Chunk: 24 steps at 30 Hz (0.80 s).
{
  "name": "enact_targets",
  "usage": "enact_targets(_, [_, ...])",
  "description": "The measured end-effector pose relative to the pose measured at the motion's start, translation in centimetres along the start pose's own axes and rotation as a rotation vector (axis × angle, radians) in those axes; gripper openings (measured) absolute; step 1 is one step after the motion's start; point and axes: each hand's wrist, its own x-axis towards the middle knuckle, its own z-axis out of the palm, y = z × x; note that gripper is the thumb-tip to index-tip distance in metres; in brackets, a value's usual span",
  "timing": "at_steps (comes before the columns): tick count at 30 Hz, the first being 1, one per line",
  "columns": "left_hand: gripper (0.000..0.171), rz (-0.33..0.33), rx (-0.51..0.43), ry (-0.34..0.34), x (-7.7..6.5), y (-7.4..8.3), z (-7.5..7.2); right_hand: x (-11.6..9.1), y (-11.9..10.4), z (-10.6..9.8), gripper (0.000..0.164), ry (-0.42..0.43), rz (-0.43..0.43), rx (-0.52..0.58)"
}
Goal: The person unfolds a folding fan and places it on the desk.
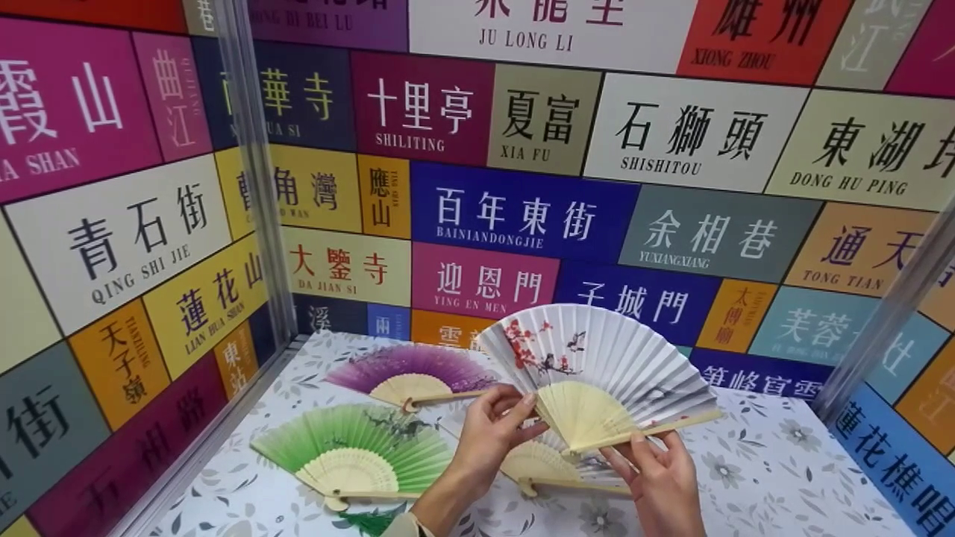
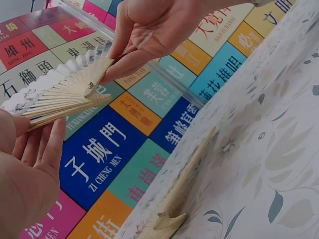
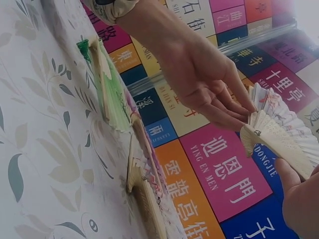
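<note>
A white folding fan (image 1: 634, 350) with red blossoms and birds is spread open in the air above the table. My left hand (image 1: 489, 429) pinches its left edge between thumb and fingers. The right hand (image 1: 664, 477) grips the outer rib on the right, near the pivot. The left wrist view shows the fan's pale wooden ribs (image 2: 75, 92) from the side, with the right hand (image 2: 154, 35) at the rib. Below the hands another pale folding fan (image 1: 541, 462) lies spread on the table, partly hidden by them.
On the table (image 1: 776, 477), covered in a grey floral print, a green fan (image 1: 358, 440) with a dark green tassel (image 1: 365, 522) and a purple fan (image 1: 425, 369) lie spread at the left. Panels of colourful place-name signs (image 1: 522, 201) stand behind and at both sides.
</note>
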Motion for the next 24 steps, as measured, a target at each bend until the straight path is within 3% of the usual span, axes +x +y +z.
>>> enact_targets(15, [0.037, -0.030, -0.057, 0.030, 0.09, 0.03, 0.10, 0.10, -0.07, -0.03, 0.032, 0.041, 0.031, 0.062])
enact_targets(24, [0.037, 0.022, -0.057, 0.059, 0.15, 0.07, 0.02, 0.12, 0.47, -0.11, 0.029, 0.046, 0.043, 0.082])
